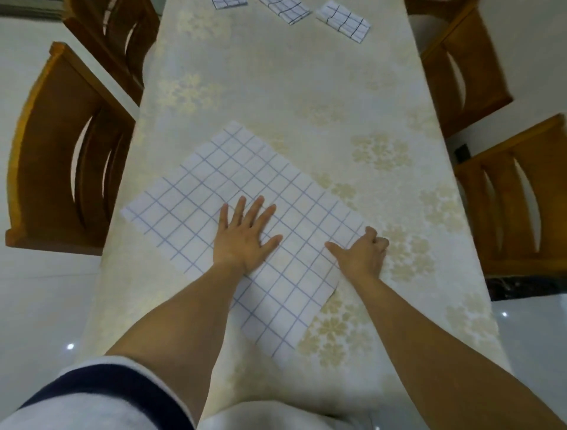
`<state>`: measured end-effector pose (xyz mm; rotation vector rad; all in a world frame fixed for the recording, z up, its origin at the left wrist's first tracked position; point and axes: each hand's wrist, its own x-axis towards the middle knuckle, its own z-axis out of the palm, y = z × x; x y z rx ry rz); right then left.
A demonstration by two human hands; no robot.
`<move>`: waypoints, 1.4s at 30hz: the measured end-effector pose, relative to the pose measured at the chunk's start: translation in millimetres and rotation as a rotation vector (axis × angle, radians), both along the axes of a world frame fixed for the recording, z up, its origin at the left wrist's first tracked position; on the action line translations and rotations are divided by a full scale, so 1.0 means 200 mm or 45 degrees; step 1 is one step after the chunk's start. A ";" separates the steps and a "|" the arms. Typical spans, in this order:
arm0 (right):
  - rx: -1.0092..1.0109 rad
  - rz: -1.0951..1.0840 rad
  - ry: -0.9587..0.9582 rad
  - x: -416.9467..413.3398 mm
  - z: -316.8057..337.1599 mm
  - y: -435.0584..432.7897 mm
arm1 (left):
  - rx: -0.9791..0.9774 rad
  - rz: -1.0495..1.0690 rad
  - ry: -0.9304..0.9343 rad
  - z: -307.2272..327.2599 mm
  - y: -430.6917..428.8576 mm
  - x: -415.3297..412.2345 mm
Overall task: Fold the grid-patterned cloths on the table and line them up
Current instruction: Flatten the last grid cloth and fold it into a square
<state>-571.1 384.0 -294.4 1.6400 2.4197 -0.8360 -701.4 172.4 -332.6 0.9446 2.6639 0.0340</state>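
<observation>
A white cloth with a blue grid (196, 196) lies spread flat on the table, turned like a diamond. My left hand (245, 236) presses flat on its middle, fingers straight and spread. My right hand (362, 251) is at the cloth's right corner, fingers curled and pinching the edge, thumb lying out over the cloth. Three folded grid cloths lie in a row at the table's far end: one at the left (228, 3), one in the middle (287, 10), one at the right (343, 20).
The long table (306, 92) wears a cream cover with pale gold flowers. Wooden chairs stand along both sides, at the left (55, 172) and at the right (521, 196). White glossy floor lies beyond.
</observation>
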 end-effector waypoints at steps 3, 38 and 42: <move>-0.284 -0.178 0.159 -0.06 0.05 0.06 | -0.001 0.048 0.000 0.01 0.01 0.00; 0.498 1.165 -0.196 -0.34 -0.25 -0.01 | 0.106 0.269 0.023 -0.06 -0.03 -0.12; 0.501 1.031 -0.031 -0.43 -0.16 -0.13 | 0.069 0.363 0.026 -0.03 -0.01 -0.09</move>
